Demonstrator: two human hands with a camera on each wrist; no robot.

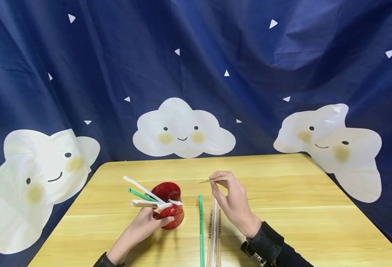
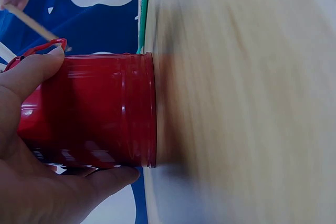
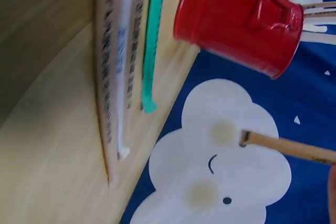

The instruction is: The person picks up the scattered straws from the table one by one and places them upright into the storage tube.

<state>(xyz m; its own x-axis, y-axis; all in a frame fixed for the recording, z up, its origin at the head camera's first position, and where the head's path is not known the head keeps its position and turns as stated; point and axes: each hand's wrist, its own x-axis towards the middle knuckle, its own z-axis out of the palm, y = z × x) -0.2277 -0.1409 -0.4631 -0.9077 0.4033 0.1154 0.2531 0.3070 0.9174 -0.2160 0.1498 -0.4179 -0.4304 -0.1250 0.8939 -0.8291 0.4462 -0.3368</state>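
Note:
My left hand [image 1: 144,225] grips a small red bucket [image 2: 100,108], thumb near the lug at its rim and fingers round its side. Several wrapped straws lean out over the bucket's left rim: white ones [image 1: 139,185], a green one [image 1: 139,194] and a brown one [image 1: 146,204]. To the right of the bucket, my right hand [image 1: 236,204] pinches a brown paper-wrapped straw [image 3: 294,148] between thumb and fingers, above the table. Its free end points left, apart from the bucket. I cannot tell whether the bucket's base touches the table.
Between my hands a green wrapped straw [image 1: 201,226] lies lengthwise on the wooden table [image 1: 283,196]. Just right of it lie a white wrapped straw [image 3: 125,51] and two brown ones, the outer brown straw [image 3: 107,77] among them. A blue cloud-print curtain [image 1: 202,44] hangs behind the table.

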